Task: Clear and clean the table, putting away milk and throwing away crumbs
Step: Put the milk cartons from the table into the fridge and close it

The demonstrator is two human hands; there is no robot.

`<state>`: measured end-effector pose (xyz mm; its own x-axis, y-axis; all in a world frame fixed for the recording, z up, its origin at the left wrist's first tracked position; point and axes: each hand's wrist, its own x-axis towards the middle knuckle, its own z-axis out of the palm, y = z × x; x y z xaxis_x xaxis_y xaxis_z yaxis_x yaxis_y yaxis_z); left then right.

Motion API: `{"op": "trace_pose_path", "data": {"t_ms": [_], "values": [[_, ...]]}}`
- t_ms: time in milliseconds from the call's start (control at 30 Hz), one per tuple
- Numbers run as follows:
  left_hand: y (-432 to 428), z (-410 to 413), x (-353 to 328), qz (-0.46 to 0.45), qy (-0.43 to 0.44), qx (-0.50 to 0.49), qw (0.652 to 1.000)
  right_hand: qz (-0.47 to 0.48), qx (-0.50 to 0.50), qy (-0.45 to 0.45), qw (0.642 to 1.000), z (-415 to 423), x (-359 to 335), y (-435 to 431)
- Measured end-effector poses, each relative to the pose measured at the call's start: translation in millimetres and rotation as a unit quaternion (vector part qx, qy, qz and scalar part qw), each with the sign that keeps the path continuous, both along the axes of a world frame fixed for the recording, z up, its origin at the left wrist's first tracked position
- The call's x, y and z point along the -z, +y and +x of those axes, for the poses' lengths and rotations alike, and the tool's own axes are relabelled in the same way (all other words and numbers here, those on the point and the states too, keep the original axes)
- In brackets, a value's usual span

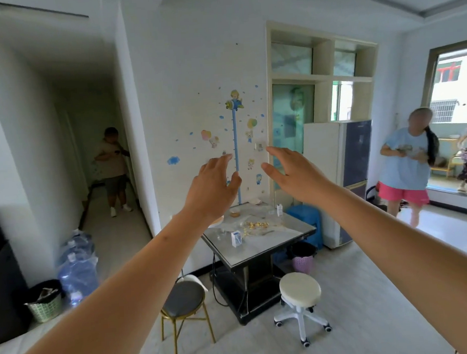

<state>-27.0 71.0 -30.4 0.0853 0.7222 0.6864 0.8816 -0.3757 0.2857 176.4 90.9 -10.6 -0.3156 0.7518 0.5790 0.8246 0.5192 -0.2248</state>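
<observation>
White milk box [236,238] stands on the table [283,232] near yellow crumbs [255,225]. It looks light and squashy (hold its sides softly). Left grip [214,189] and right grip [295,175] hold nothing, fingers straight.

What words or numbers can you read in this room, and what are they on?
None can be read.
Front milk carton: blue print, too blurred.
Back milk carton: print too small.
Height chart sticker on the wall: marks too small.
</observation>
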Motion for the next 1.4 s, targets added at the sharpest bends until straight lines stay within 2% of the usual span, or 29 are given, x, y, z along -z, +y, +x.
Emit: {"op": "trace_pose_path", "data": {"t_ms": [667, 1000, 1400], "values": [[277.2, 48.4, 13.5, -0.027, -0.047, -0.05, 0.997, -0.017, -0.077, 0.024, 0.997, 56.7, 11.5, 297.6], [425.4, 24.2, 35.4, -0.03, -0.043, -0.031, 0.998, -0.031, -0.068, 0.027, 0.997, 36.7, 41.2, 440.3], [617.6, -12.7, 39.7, -0.057, -0.046, 0.008, 0.997, -0.035, -0.013, 0.034, 0.999, 12.3, 33.6, 613.1]]}}
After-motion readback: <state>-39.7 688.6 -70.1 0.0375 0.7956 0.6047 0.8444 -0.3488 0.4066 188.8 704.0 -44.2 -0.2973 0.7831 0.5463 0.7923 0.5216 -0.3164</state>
